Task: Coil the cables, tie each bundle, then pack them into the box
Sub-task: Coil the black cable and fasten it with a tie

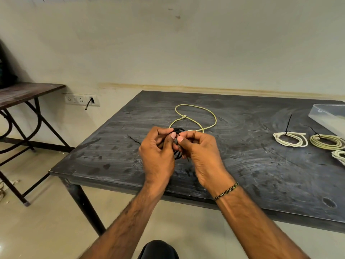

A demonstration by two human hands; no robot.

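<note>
While both hands meet at centre: a black cable bundle (178, 144) is held between them, above the table (242, 165).
Left hand (158, 148): fingers curled round the black coil, thumb tip up at 12 o'clock, touching the coil's top.
Right hand (199, 148): thumb & forefinger pinching at the coil, close against the left thumb; thin black strand pokes out below at 6 o'clock.
Wristband (226, 191): braided, on right wrist.
Yellow cable (196, 116): loose, uncoiled loop on table, 12 o'clock from hands, just behind them.
Spare black tie (133, 139): lies flat on table, 9 o'clock from hands.
Tied bundles, 3 o'clock side: white coil (290, 140) w/ black tie standing up; yellowish coil (327, 142) beside it, also tied; third coil (338, 156) cut by frame edge.
Clear box (328, 116): 2 o'clock, far right table edge, partly out of view; contents can't tell.
Side table (24, 92): 9 o'clock, well apart.
Wall sockets (81, 99): short black lead hanging from one.
</note>
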